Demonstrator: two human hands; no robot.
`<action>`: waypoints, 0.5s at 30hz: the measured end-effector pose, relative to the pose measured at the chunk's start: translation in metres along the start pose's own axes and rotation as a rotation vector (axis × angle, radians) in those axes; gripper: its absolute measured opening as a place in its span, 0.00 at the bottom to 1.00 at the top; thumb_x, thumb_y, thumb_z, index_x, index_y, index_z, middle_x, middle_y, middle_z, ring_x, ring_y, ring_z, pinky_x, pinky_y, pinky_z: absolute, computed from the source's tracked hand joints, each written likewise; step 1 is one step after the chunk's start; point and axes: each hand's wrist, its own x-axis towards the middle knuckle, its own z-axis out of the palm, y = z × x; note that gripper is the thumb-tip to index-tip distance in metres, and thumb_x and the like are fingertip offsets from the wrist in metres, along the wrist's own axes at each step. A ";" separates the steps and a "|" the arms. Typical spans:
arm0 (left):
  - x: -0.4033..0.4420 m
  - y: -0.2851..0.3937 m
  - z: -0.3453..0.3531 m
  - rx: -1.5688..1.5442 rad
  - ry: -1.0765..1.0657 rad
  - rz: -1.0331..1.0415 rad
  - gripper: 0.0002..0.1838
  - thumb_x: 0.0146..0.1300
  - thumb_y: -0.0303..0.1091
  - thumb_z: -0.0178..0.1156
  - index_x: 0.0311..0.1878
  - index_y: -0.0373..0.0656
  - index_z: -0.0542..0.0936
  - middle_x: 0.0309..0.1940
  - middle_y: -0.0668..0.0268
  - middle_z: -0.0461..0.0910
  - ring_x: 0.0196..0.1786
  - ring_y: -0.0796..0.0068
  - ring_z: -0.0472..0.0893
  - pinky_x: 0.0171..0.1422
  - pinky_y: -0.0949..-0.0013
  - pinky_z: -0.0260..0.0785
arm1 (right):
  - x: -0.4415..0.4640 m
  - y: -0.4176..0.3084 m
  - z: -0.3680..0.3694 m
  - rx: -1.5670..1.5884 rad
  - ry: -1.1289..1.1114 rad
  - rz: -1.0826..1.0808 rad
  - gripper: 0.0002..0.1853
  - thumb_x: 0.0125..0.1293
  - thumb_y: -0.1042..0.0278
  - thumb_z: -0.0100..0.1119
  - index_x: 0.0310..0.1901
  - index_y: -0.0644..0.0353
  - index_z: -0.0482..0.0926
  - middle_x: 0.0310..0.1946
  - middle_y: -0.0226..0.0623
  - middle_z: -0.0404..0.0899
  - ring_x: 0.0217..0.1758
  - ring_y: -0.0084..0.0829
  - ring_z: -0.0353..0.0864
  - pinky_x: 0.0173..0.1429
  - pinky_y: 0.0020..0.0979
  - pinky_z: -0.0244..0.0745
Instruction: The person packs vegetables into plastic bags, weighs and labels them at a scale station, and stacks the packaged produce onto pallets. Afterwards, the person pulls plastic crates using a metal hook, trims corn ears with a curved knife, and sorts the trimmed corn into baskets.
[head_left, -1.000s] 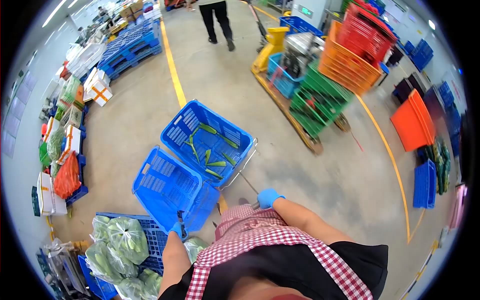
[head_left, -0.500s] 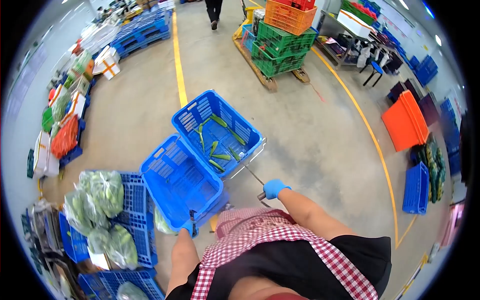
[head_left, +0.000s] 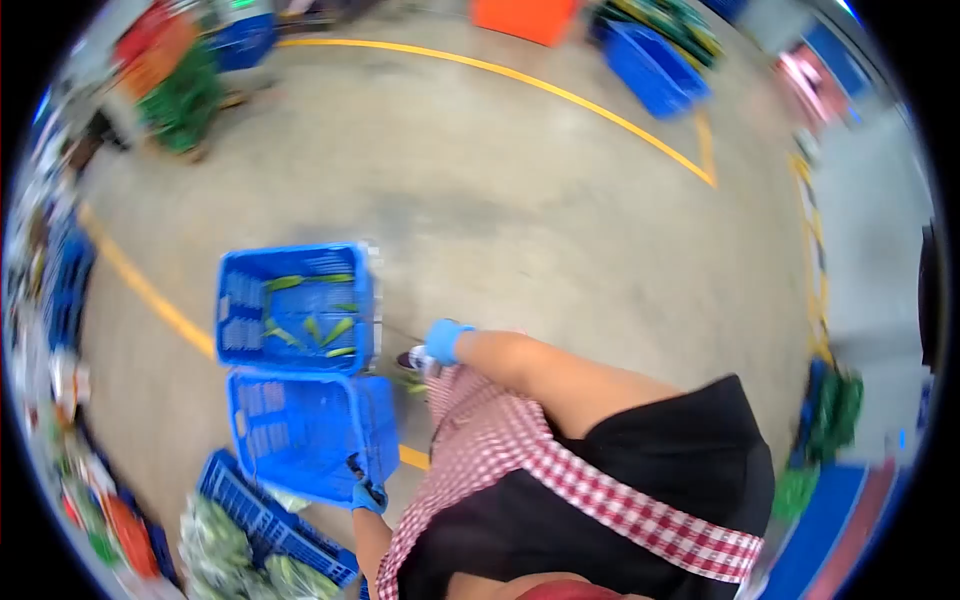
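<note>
My right hand (head_left: 445, 340), in a blue glove, is closed on the handle of a thin metal pull rod that runs toward the far crate. The blue plastic crate (head_left: 230, 310) there holds several long green vegetable pieces (head_left: 340, 330). Beside it stands a second blue crate (head_left: 300, 425), nearer to me, with no contents visible. At its near right corner my left hand (head_left: 369, 496), also blue-gloved, is closed around a small black tool (head_left: 355, 466) whose kind I cannot make out. A dark shoe (head_left: 405, 360) shows by my right hand.
Bagged green vegetables (head_left: 215, 545) lie by a blue pallet (head_left: 270, 525) at lower left. Yellow lines (head_left: 520, 78) cross the concrete floor. Green crates (head_left: 180, 105) are stacked at upper left. A blue crate (head_left: 655, 70) and an orange bin (head_left: 525, 15) stand at the top.
My view has swung right, so the crates and stacked goods appear farther left and turned. Both hands remain closed on what they held. The picture is more blurred.
</note>
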 end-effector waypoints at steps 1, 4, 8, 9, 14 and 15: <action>-0.054 -0.015 0.045 -0.113 0.052 0.073 0.13 0.60 0.44 0.47 0.21 0.52 0.66 0.11 0.71 0.64 0.12 0.77 0.63 0.14 0.77 0.55 | 0.006 0.000 0.013 -0.060 0.029 0.012 0.09 0.50 0.62 0.58 0.33 0.52 0.83 0.33 0.37 0.82 0.36 0.37 0.81 0.38 0.36 0.76; -0.133 0.151 0.067 -0.186 -0.055 0.134 0.15 0.60 0.43 0.45 0.19 0.52 0.64 0.10 0.71 0.64 0.12 0.78 0.63 0.14 0.76 0.55 | 0.086 -0.007 -0.168 -0.223 0.078 -0.029 0.08 0.48 0.63 0.59 0.31 0.51 0.83 0.30 0.34 0.82 0.35 0.36 0.81 0.36 0.35 0.75; -0.015 0.036 0.021 -0.207 -0.014 0.252 0.12 0.60 0.40 0.43 0.23 0.48 0.67 0.12 0.70 0.66 0.12 0.78 0.64 0.14 0.78 0.58 | 0.075 -0.007 0.009 -0.312 0.196 -0.093 0.07 0.46 0.65 0.60 0.29 0.50 0.82 0.29 0.32 0.82 0.34 0.35 0.81 0.34 0.34 0.74; -0.032 0.047 0.028 -0.223 0.000 0.275 0.12 0.60 0.40 0.43 0.23 0.48 0.67 0.13 0.70 0.67 0.12 0.78 0.64 0.14 0.79 0.58 | 0.078 0.000 -0.012 -0.328 0.179 -0.094 0.07 0.46 0.66 0.60 0.29 0.50 0.82 0.30 0.32 0.82 0.34 0.35 0.81 0.34 0.34 0.74; -0.029 0.097 0.030 -0.253 0.013 0.325 0.09 0.60 0.39 0.46 0.26 0.51 0.69 0.15 0.71 0.68 0.13 0.80 0.64 0.13 0.82 0.55 | 0.088 0.032 -0.072 -0.353 0.192 -0.153 0.08 0.49 0.65 0.58 0.33 0.52 0.83 0.33 0.34 0.82 0.36 0.36 0.81 0.37 0.34 0.75; -0.032 0.093 0.020 -0.244 0.066 0.336 0.08 0.60 0.39 0.46 0.26 0.51 0.69 0.15 0.71 0.68 0.13 0.80 0.64 0.13 0.82 0.55 | 0.088 0.032 -0.065 -0.335 0.173 -0.145 0.08 0.50 0.65 0.58 0.33 0.53 0.82 0.33 0.35 0.81 0.36 0.36 0.81 0.37 0.34 0.75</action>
